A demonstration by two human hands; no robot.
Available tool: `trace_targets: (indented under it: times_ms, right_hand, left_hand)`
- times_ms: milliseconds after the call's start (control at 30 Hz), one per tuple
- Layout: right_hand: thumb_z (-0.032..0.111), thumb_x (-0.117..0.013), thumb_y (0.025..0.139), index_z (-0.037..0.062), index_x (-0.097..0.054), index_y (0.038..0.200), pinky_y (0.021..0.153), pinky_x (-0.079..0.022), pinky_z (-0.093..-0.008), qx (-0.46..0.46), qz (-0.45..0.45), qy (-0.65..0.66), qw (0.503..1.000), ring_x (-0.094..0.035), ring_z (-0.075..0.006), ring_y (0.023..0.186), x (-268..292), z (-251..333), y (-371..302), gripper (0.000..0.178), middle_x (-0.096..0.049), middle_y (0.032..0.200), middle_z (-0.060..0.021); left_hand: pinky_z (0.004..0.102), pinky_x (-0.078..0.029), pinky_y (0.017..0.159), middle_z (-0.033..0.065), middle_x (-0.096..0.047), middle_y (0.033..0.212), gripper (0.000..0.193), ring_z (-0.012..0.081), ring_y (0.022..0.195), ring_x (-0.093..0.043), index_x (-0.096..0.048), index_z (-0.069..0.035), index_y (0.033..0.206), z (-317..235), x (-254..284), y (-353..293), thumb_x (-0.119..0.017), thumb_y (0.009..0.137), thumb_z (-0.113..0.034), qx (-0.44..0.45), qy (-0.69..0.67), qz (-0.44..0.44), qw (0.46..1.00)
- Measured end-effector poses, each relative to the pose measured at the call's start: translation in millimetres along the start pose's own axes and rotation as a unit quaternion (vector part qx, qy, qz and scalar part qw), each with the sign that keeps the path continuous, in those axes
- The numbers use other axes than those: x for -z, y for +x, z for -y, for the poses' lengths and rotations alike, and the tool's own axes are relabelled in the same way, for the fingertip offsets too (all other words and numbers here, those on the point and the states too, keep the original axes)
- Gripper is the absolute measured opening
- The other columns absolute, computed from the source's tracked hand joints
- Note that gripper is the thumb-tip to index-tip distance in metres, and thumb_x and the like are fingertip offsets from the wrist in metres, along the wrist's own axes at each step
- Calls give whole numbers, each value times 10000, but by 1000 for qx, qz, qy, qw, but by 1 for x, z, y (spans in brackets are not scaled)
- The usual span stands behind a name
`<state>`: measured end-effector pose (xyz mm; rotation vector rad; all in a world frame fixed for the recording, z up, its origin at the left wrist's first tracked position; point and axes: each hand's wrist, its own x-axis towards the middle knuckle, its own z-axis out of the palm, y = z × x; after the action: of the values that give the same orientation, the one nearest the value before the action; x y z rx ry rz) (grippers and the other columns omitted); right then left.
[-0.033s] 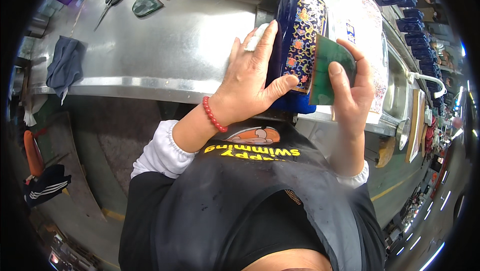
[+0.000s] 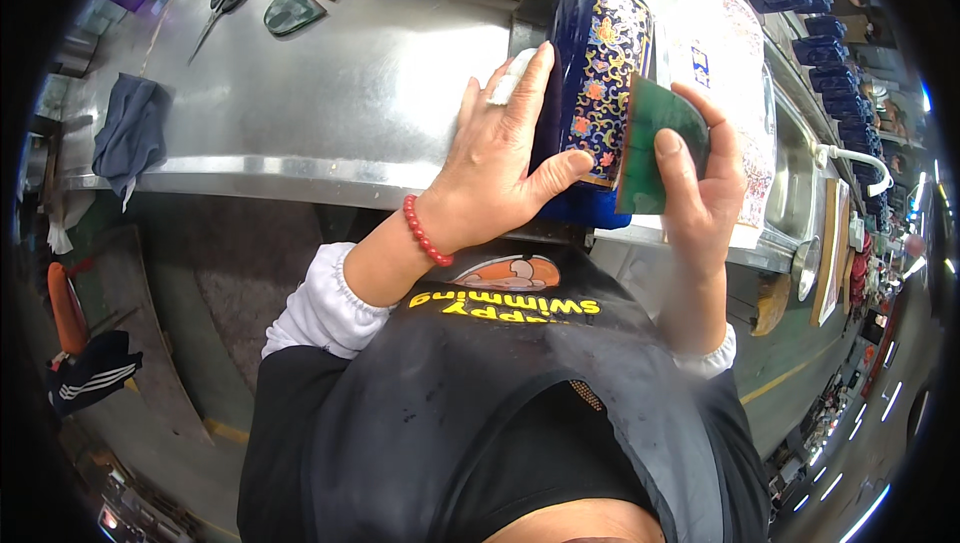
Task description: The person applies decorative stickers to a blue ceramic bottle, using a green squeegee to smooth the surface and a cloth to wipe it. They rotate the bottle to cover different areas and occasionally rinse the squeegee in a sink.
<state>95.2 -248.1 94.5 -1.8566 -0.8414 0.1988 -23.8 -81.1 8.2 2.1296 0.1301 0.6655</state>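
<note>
A dark blue glazed bottle [image 2: 570, 63] with a colourful floral panel [image 2: 603, 93] lies on its side on the steel table, its neck pointing away. My left hand [image 2: 500, 158] rests against its left side, fingers stretched out and the thumb lying on the panel's lower part. Something white [image 2: 511, 81] covers part of one left finger; I cannot tell whether it is tape or cloth. My right hand [image 2: 708, 193] pinches a flat green scraper [image 2: 650, 148] between thumb and fingers. The scraper's straight edge is at the panel's right side.
Black scissors [image 2: 222, 8], two dark flat pieces [image 2: 296, 13] and a grey-blue cloth [image 2: 131, 128] lie on the steel table [image 2: 330, 93]. Printed floral sheets [image 2: 735, 73] lie right of the bottle, beside a sink [image 2: 797, 173] with a white tap [image 2: 865, 165]. Several blue bottles [image 2: 835, 53] stand far right.
My right hand and the green scraper have shifted slightly to the left and nearer to me. My left hand and the bottle have barely moved.
</note>
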Motion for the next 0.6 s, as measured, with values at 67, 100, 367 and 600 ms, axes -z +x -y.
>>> trace_targets:
  times_ms: [67,100,367,600]
  right_hand:
    - [61,-651,963,-5,-576,1351,895,-513,-279,-6,-6,20,1000,-635,-140,1000,-2,-5,-5,401,-684,1123,-118]
    - [46,-633,966,-7,-564,1376,910,-507,-275,-12,5,61,998,-628,-136,1020,-4,-6,-8,420,-675,1155,-116]
    - [21,-629,924,16,-593,1344,859,-530,-341,60,60,-76,994,-683,-251,976,-9,2,-4,421,-694,1130,-171]
    - [27,-623,906,6,-614,1269,776,-551,-378,95,85,-127,984,-716,-326,849,-20,21,5,363,-721,1007,-191]
  left_hand:
    - [535,-262,1153,298,-425,1500,982,454,1390,-380,-243,73,1562,3,-3,0,-646,939,-570,-11,-18,-6,1000]
    - [531,-262,1153,291,-423,1506,974,445,1393,-378,-240,68,1565,4,-3,0,-646,942,-562,-13,-27,-3,1000]
    - [528,-131,1226,271,-372,1576,974,441,1481,-309,-174,20,1605,8,2,-2,-654,952,-521,22,-123,33,992]
    - [525,-55,1248,255,-337,1610,907,379,1519,-285,-135,-13,1629,12,7,-5,-633,992,-424,24,-205,60,977]
